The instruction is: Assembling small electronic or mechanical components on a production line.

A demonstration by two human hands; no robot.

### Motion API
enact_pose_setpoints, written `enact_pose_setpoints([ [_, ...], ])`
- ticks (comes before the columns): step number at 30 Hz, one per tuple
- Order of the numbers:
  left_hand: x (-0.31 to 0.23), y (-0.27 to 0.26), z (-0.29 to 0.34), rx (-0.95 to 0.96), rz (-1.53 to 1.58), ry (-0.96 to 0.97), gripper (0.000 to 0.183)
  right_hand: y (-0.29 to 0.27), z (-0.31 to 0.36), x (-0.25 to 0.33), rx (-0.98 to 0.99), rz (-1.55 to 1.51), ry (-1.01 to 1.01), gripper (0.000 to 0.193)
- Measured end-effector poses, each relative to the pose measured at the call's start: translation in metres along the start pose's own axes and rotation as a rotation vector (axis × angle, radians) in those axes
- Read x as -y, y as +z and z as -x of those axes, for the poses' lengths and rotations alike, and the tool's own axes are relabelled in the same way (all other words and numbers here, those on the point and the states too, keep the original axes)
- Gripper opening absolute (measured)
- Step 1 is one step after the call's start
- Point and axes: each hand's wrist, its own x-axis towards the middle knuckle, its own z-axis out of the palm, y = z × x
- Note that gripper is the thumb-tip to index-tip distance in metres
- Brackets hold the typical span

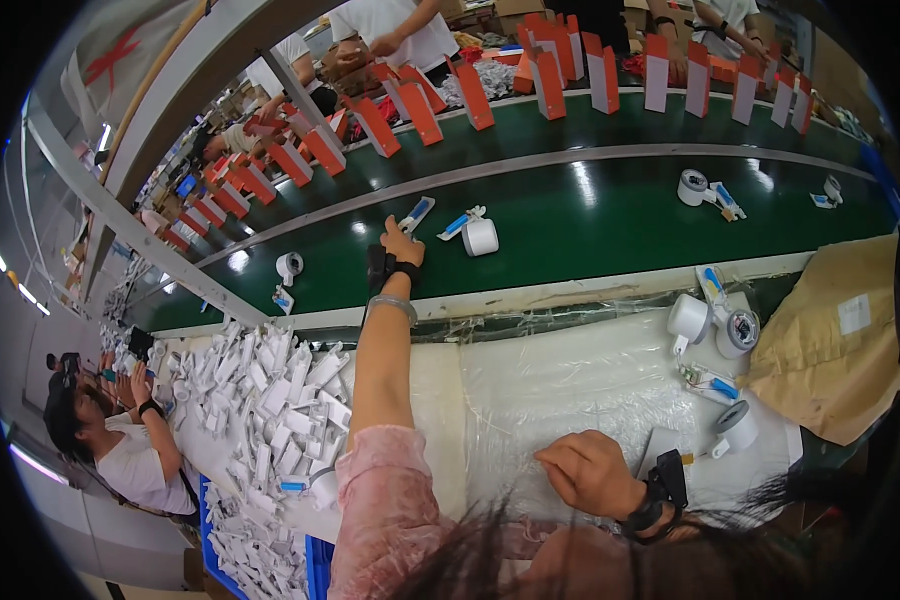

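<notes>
My left arm stretches across the green conveyor belt. My left hand [401, 244] has its fingers closed at the lower end of a slim white plastic handle piece [419, 212] with a blue cell in it. Just right of that lies a round white fan-like head [480, 237] joined to another blue-celled piece [457, 223]. My right hand [592, 474] is curled closed above the plastic-covered bench [530, 400]; its palm side is hidden, so anything in it cannot be seen. To its right are a white round-headed unit [736, 427] and several similar parts, including a grey-rimmed head [738, 332].
White plastic casings [280, 400] are heaped left of my arm, above a blue crate [318, 565] of more. Brown paper [830, 340] lies at right. Orange-and-white boxes [547, 85] line the belt's far side. A metal frame [150, 240] crosses the left. Other people work beyond and at left.
</notes>
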Motion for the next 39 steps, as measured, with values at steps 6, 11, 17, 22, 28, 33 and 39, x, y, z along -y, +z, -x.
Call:
enact_pose_setpoints([
  [6,0.025,-0.043,0.012,0.023,0.454,-0.058,0.078,0.001,-0.002,0.006,0.003,-0.024,-0.031,0.020],
  [11,-0.021,-0.105,0.101,0.491,0.999,-0.133,0.069,0.001,0.003,0.010,-0.049,-0.121,0.160,0.022],
  [17,-0.056,-0.179,0.233,0.828,1.023,0.134,0.074,0.006,0.010,0.002,-0.072,-0.656,0.543,0.032],
  [22,-0.066,-0.190,0.318,0.857,0.793,0.536,0.088,0.007,0.006,-0.004,-0.039,-0.948,0.728,0.048],
  [28,-0.083,-0.202,0.354,0.985,0.875,0.467,0.073,0.007,0.010,-0.011,-0.114,-0.976,0.753,0.038],
  [33,-0.070,-0.182,0.341,0.398,0.654,0.732,0.060,-0.001,0.007,-0.004,-0.029,-0.915,0.681,0.031],
  [39,-0.072,-0.180,0.342,0.496,0.782,0.860,0.058,-0.014,0.008,0.000,0.430,-0.853,0.578,0.030],
])
